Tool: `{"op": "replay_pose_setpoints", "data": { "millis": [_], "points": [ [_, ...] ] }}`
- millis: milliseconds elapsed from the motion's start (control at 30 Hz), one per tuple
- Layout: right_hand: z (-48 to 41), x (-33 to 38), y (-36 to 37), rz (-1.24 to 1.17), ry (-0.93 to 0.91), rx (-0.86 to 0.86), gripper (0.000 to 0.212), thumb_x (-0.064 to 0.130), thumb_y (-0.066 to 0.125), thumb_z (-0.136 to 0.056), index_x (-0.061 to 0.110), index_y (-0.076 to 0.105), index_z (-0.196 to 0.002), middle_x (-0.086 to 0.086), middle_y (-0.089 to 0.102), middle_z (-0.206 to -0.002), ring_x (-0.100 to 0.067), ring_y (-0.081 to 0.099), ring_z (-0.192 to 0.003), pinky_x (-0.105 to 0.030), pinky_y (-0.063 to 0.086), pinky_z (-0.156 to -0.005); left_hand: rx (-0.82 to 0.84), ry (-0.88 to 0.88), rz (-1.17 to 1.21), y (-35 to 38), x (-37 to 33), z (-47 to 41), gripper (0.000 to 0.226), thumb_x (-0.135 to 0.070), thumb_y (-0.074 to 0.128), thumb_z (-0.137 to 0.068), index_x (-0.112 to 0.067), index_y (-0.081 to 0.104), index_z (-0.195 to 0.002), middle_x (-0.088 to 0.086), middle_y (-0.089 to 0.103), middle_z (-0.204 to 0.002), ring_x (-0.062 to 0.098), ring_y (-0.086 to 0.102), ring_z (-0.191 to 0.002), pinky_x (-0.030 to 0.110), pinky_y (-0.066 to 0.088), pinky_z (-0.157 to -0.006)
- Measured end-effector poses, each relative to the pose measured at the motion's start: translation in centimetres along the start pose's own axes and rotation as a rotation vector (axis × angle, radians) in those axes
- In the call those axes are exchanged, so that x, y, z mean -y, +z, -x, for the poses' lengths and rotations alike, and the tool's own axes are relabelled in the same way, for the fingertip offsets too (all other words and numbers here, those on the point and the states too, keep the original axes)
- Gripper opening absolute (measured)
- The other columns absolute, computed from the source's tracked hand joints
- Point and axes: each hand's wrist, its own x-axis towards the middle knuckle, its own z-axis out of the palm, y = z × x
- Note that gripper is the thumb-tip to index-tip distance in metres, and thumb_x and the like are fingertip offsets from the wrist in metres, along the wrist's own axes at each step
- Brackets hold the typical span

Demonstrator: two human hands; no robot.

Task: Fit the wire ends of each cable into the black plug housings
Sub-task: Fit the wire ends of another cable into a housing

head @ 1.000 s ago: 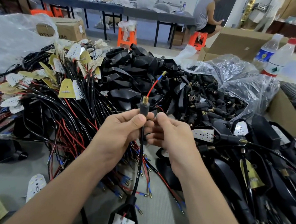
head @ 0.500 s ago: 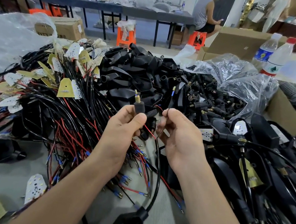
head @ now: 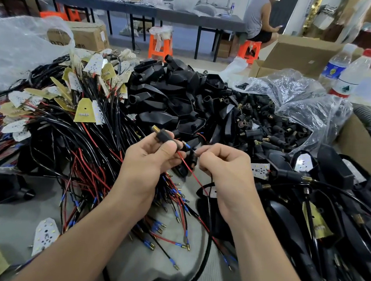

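Observation:
My left hand [head: 148, 161] pinches a small black plug housing [head: 165, 135] with a brass tip that points up and left. My right hand [head: 220, 166] pinches the thin wire ends at the housing's rear opening; a blue-sleeved end [head: 187, 145] sits right at the opening and a red wire [head: 188, 169] loops down between my hands. The black cable [head: 207, 251] hangs from there to a black lamp shell at the bottom edge. Whether the ends are inside the housing is hidden by my fingers.
A tangle of black and red cables with LED boards [head: 85, 110] covers the left. Black shells [head: 176, 87] and loose plug housings [head: 269, 125] are piled behind, by a plastic bag [head: 308, 100]. Finished cables lie at the right [head: 311, 186]. Two bottles [head: 349, 72] stand far right.
The housing has tilted from upright to pointing up-left. The red wire, which stuck up past the housing, is now down between my hands, and my right hand has closed in on the housing's rear.

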Motion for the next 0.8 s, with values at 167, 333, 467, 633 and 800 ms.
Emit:
{"op": "replay_pose_setpoints", "data": {
  "millis": [167,333,467,633,800],
  "points": [
    [0.03,-0.4,0.02,-0.051,0.013,0.112,0.017,0.009,0.06,-0.064,0.018,0.06,-0.049,0.0,0.075,-0.08,-0.008,0.065,-0.076,-0.019,0.047,-0.067,-0.09,-0.045,0.096,-0.02,-0.41,-0.11,0.014,-0.002,0.059,-0.101,-0.012,0.069,-0.1,-0.001,0.075,-0.082,0.013,0.073,-0.073,0.02,0.058,-0.069],
    [0.07,-0.42,-0.05,-0.033,-0.01,0.115,0.011,0.007,0.059,-0.063,0.011,0.058,-0.053,-0.003,0.075,-0.081,-0.01,0.065,-0.079,-0.024,0.048,-0.071,-0.122,-0.043,0.095,-0.05,-0.7,-0.08,0.012,-0.003,0.061,-0.1,-0.01,0.07,-0.102,-0.001,0.076,-0.082,0.013,0.074,-0.075,0.019,0.059,-0.067],
    [0.27,-0.17,0.0,-0.025,-0.026,0.175,0.014,0.003,0.058,-0.067,0.01,0.061,-0.055,-0.004,0.076,-0.083,-0.011,0.067,-0.079,-0.025,0.053,-0.071,-0.145,-0.062,0.043,-0.17,-0.61,-0.06,0.01,-0.006,0.065,-0.098,-0.008,0.072,-0.104,0.001,0.078,-0.085,0.014,0.076,-0.076,0.019,0.059,-0.066],
    [0.22,-0.33,0.18,-0.03,-0.028,0.151,0.012,0.005,0.057,-0.065,0.01,0.062,-0.055,-0.007,0.077,-0.081,-0.014,0.071,-0.077,-0.029,0.059,-0.073,-0.151,-0.079,0.049,-0.15,-0.63,0.06,0.007,-0.007,0.068,-0.094,-0.007,0.074,-0.098,0.005,0.08,-0.089,0.012,0.076,-0.072,0.018,0.059,-0.063],
    [-0.03,-0.97,0.1,0.092,-0.082,0.077,0.01,0.008,0.06,-0.065,0.005,0.06,-0.056,-0.004,0.076,-0.078,-0.018,0.07,-0.076,-0.047,0.061,-0.077,-0.141,-0.083,0.063,-0.19,-0.58,0.15,0.013,-0.01,0.07,-0.092,-0.004,0.073,-0.103,0.005,0.081,-0.092,0.011,0.077,-0.075,0.018,0.059,-0.064]
  ]
}}
